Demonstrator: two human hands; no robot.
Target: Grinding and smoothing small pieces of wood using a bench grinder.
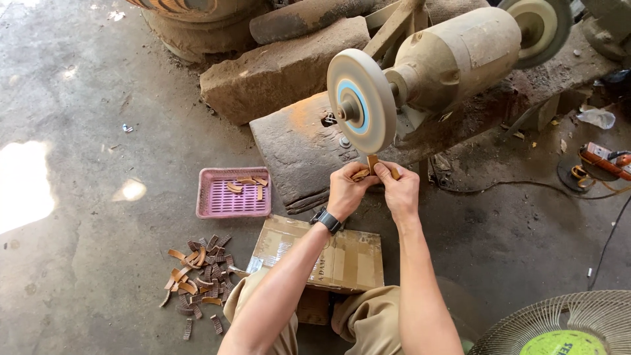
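Note:
Both hands hold one small curved brown piece (373,164) up against the lower edge of a pale grinding wheel (361,100). My left hand (346,189), with a black watch on its wrist, pinches the piece's left end. My right hand (397,187) grips its right end. The wheel sits on the shaft of a dusty bench motor (453,56). A heap of several similar brown ribbed pieces (199,276) lies on the floor at my left. A pink slotted tray (233,192) beyond it holds a few more pieces.
A cardboard box (348,260) lies in front of my knees. The motor's stand (309,148) is a dusty slab with stone blocks (276,69) behind. A fan grille (559,325) is at the lower right, and cables and an orange tool (601,161) lie at the right.

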